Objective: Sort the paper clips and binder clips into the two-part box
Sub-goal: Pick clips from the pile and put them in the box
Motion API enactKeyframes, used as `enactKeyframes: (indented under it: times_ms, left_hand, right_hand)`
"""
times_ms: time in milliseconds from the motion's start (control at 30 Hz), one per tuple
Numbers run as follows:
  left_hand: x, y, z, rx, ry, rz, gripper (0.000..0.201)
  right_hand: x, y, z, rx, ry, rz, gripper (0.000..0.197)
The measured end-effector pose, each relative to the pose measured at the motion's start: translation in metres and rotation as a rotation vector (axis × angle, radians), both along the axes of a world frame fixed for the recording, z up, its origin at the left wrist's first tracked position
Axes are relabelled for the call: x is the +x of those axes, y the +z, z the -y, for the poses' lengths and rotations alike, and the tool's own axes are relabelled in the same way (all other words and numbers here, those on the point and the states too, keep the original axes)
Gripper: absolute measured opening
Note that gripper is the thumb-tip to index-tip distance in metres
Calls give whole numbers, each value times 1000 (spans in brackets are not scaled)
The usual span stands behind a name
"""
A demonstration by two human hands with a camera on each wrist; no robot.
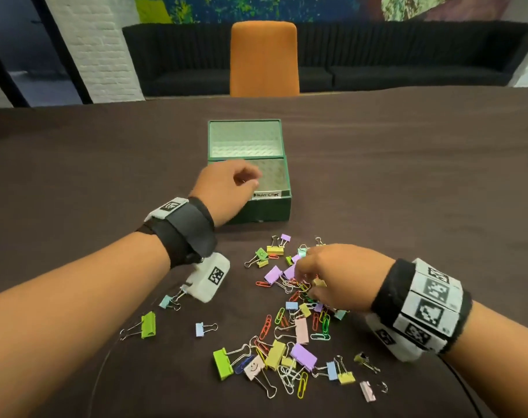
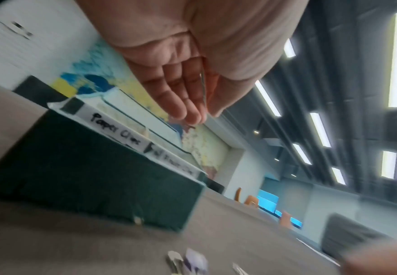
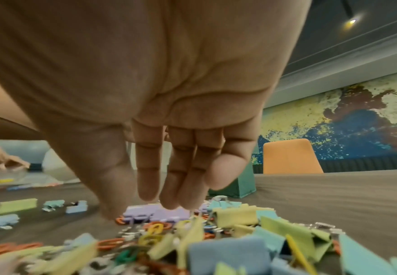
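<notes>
The green two-part box (image 1: 274, 211) stands mid-table, with a "Binder Clips" label (image 1: 267, 194) on its front rim and a "Paper Clips" label (image 2: 115, 130) to that label's left. My left hand (image 1: 250, 181) hovers over the box's near left part. In the left wrist view it (image 2: 204, 115) pinches a thin silvery paper clip (image 2: 203, 89) between thumb and fingers. A heap of coloured paper clips and binder clips (image 1: 295, 312) lies in front of the box. My right hand (image 1: 302, 276) reaches down into the heap, fingers straight and holding nothing, just above a purple binder clip (image 3: 155, 214).
A green binder clip (image 1: 148, 324) and two blue binder clips (image 1: 200, 329) lie apart to the heap's left. A thin cable (image 1: 105, 357) curves over the brown table cover. An orange chair (image 1: 264, 58) and a black sofa stand beyond the far edge.
</notes>
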State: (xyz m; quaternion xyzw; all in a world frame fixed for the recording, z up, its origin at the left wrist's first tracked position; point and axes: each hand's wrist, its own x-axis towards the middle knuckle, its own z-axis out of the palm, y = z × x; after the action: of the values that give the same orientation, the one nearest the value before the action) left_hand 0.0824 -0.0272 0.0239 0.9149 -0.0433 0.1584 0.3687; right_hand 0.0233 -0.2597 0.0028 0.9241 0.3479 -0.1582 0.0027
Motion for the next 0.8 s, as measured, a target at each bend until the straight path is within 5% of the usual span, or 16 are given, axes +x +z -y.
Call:
enactKeyframes:
  times_ms: [133, 233, 400, 500, 667, 800]
  left_hand:
    - [-76, -10, 18, 289, -407, -278, 20]
    - [-119, -19, 23, 519, -554, -469, 34]
    - [-161, -38, 27, 776, -528, -529, 44]
    - [-169, -42, 27, 747, -499, -505, 40]
    - [-174, -39, 23, 658, -411, -514, 19]
    - [-175, -40, 15, 613, -311, -457, 9]
  right_hand:
    - [-24, -2, 15, 76, 2, -70, 23]
    - [-40, -2, 24, 43, -43, -90, 14]
    - [-68, 3, 38, 39, -85, -145, 12]
    - [-76, 5, 42, 4, -86, -202, 17]
    - [-81, -1, 38, -32, -121, -208, 54]
    - [-81, -6, 26, -65, -92, -187, 43]
